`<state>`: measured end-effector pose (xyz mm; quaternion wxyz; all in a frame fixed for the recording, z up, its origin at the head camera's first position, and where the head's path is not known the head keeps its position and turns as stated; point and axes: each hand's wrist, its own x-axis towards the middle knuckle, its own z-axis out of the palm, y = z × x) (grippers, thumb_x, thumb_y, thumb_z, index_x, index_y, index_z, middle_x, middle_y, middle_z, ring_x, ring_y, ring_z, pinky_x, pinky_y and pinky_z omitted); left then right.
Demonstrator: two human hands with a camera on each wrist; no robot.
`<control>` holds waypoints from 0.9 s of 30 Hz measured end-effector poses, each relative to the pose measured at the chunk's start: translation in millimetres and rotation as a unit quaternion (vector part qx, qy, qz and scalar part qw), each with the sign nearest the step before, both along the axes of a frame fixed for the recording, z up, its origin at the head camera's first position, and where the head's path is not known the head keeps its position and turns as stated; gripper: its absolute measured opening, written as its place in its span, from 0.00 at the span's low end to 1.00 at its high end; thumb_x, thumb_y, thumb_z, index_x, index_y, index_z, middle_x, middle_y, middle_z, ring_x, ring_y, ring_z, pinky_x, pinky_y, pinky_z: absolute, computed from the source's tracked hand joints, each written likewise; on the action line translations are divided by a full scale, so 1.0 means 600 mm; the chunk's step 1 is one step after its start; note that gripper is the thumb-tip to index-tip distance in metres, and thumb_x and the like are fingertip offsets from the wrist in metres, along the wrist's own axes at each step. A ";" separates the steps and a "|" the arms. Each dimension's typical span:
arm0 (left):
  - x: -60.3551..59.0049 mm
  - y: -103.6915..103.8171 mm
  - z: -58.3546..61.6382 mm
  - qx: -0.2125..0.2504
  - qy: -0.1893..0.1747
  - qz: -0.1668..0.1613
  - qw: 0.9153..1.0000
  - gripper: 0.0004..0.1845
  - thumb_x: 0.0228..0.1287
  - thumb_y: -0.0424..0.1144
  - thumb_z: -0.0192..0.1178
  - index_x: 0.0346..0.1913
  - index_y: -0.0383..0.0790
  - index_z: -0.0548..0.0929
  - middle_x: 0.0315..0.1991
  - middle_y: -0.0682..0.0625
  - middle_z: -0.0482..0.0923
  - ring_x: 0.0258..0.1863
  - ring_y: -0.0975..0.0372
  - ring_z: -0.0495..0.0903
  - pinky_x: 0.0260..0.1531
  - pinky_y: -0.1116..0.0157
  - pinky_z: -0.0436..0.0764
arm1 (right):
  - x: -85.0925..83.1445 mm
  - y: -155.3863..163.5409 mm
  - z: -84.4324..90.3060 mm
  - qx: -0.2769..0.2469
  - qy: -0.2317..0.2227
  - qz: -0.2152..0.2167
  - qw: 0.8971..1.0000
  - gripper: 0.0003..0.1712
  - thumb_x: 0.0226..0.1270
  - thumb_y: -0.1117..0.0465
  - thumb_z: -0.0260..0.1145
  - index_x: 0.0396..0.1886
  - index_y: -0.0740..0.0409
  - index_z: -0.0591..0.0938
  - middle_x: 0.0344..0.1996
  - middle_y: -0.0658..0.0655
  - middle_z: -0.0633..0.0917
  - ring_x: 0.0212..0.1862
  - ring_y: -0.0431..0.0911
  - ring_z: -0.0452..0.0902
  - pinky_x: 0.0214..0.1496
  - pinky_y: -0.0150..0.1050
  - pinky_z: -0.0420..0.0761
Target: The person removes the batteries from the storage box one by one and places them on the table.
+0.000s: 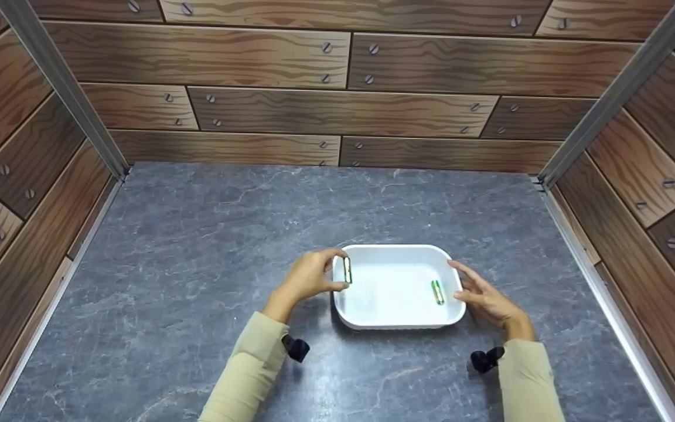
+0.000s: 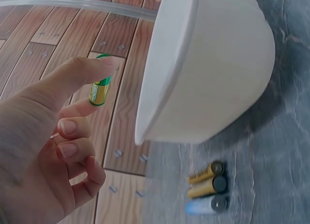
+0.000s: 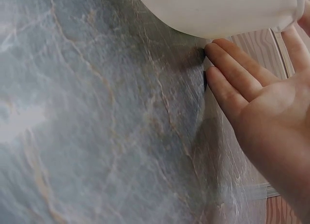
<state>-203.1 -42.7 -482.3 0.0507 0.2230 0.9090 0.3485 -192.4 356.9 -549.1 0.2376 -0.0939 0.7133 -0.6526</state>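
My left hand [image 1: 308, 272] pinches a green and gold battery [image 1: 347, 270] between thumb and fingertip, at the left rim of a white plastic container [image 1: 399, 324]. In the left wrist view this battery [image 2: 100, 91] shows beside the container's wall [image 2: 218, 74], and the other fingers curl loosely. A second green and gold battery [image 1: 437, 292] lies inside the container near its right end. At the right rim my right hand [image 1: 490, 302] touches the container with thumb and index finger. Its other fingers [image 3: 232, 74] extend straight below the container's side in the right wrist view.
Two gold and black batteries [image 2: 208, 186] and a pale blue one [image 2: 206, 205] sit in a row on the grey marbled tabletop [image 1: 226, 234], left of the container; the left hand hides them in the head view. Wood-patterned panels [image 1: 337, 111] wall the back and sides.
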 end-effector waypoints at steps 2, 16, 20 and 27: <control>0.000 -0.007 0.000 0.001 -0.004 0.004 1.000 0.29 0.48 0.44 0.74 0.55 0.44 0.80 0.22 0.52 0.67 0.21 0.65 0.60 0.23 0.71 0.58 | 0.000 -0.001 0.000 0.002 -0.001 -0.001 1.000 0.44 0.67 0.69 0.59 0.78 0.52 0.48 0.72 0.75 0.55 0.60 0.30 0.71 0.58 0.31 0.77; -0.004 -0.057 -0.025 0.024 -0.024 0.015 0.999 0.30 0.45 0.40 0.75 0.55 0.42 0.80 0.20 0.57 0.62 0.21 0.65 0.61 0.22 0.71 0.60 | 0.000 -0.001 -0.002 0.016 0.000 -0.008 1.000 0.43 0.67 0.67 0.60 0.77 0.51 0.50 0.70 0.77 0.58 0.59 0.33 0.73 0.57 0.32 0.78; -0.003 -0.068 -0.036 0.022 -0.035 0.028 0.999 0.29 0.46 0.40 0.75 0.55 0.42 0.81 0.21 0.55 0.63 0.21 0.65 0.60 0.23 0.71 0.60 | 0.001 0.000 -0.003 0.013 0.008 -0.004 1.000 0.44 0.67 0.68 0.60 0.77 0.52 0.50 0.70 0.77 0.57 0.59 0.32 0.73 0.57 0.31 0.78; -0.002 -0.082 -0.049 0.000 -0.057 0.042 0.997 0.28 0.47 0.40 0.75 0.55 0.44 0.81 0.22 0.50 0.67 0.21 0.64 0.59 0.24 0.70 0.59 | 0.002 0.001 -0.003 0.001 0.000 -0.002 1.000 0.44 0.67 0.68 0.59 0.78 0.52 0.49 0.71 0.74 0.58 0.60 0.32 0.73 0.58 0.31 0.77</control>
